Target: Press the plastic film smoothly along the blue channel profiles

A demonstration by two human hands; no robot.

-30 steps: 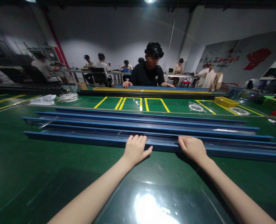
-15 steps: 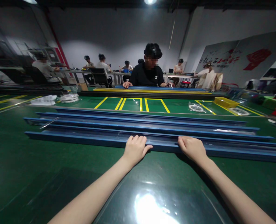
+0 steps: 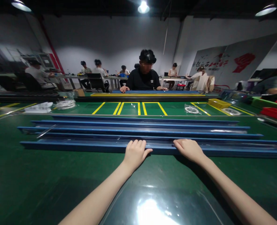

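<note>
Left hand (image 3: pixel 135 153): fingers over near blue channel (image 3: pixel 162 150), thumb out | right hand (image 3: pixel 188 149): curled over it | pinch: can't tell, both | set apart, likely steadying

The rail (image 3: pixel 162 150) is a long, straight, blue channel with raised walls along both long edges and a glossy, darker trough facing up. It lies flat crosswise on the green surface (image 3: pixel 7 165), left end visible, right end running out of view.
</note>
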